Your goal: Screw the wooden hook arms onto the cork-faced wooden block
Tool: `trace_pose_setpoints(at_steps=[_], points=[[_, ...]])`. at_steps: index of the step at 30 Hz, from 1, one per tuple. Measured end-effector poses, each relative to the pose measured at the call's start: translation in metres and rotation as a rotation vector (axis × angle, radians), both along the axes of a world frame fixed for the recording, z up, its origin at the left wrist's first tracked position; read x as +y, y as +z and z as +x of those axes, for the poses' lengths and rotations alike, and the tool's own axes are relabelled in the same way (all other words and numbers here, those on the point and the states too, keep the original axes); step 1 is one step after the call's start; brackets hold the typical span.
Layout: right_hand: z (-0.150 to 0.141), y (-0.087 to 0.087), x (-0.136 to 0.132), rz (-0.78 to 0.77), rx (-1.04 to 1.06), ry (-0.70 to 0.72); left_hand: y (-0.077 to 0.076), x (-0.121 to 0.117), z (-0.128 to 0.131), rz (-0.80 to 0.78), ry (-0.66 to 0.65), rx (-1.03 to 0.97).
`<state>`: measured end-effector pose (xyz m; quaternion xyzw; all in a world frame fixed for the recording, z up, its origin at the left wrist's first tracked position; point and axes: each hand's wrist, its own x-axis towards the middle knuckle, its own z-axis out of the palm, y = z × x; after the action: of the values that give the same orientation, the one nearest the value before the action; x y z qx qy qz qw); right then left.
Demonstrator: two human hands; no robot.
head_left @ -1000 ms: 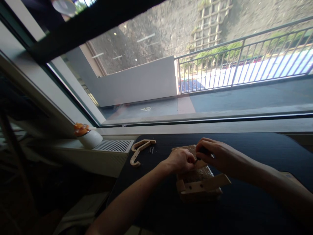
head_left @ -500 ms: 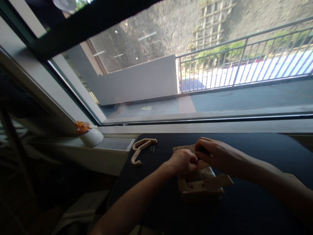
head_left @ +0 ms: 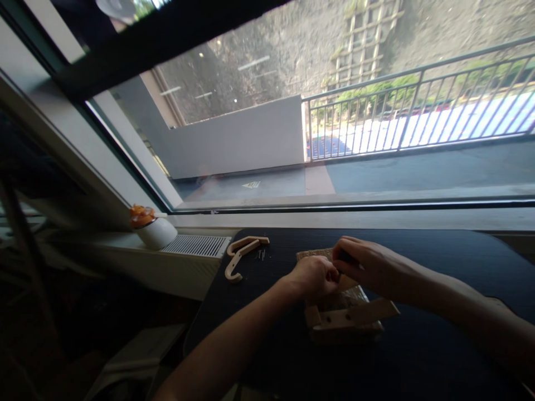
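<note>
Both my hands meet over a bubble-wrapped packet on the dark table. My left hand is closed at a pale wooden piece, its fingertips pinched together; they hide any small part there. My right hand curls from the right around a dark tool handle just above the left fingertips. The tool's kind is hard to make out in shadow. A wooden bar with two dark holes lies across the packet's near end, closer to me than my hands.
Curved wooden hooks lie at the table's left, beside several small screws. A white pot with orange contents stands on the ledge by a vent grille. The window rises behind the dark table.
The view has shifted very slightly. Both hands keep almost the same place and grip; the wooden pieces and screws have not moved.
</note>
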<state>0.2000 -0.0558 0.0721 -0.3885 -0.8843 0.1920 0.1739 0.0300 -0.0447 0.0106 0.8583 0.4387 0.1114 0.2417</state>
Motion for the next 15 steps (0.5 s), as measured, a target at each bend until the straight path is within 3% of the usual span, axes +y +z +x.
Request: trace_pose_setpoints(at_steps=[8, 15], points=[[0.002, 0.019, -0.001, -0.075, -0.044, 0.024, -0.007, 0.004, 0.000, 0.047, -0.043, -0.024], [0.003, 0.013, 0.005, -0.055, -0.066, 0.011, -0.010, 0.006, 0.000, 0.050, -0.018, -0.019]])
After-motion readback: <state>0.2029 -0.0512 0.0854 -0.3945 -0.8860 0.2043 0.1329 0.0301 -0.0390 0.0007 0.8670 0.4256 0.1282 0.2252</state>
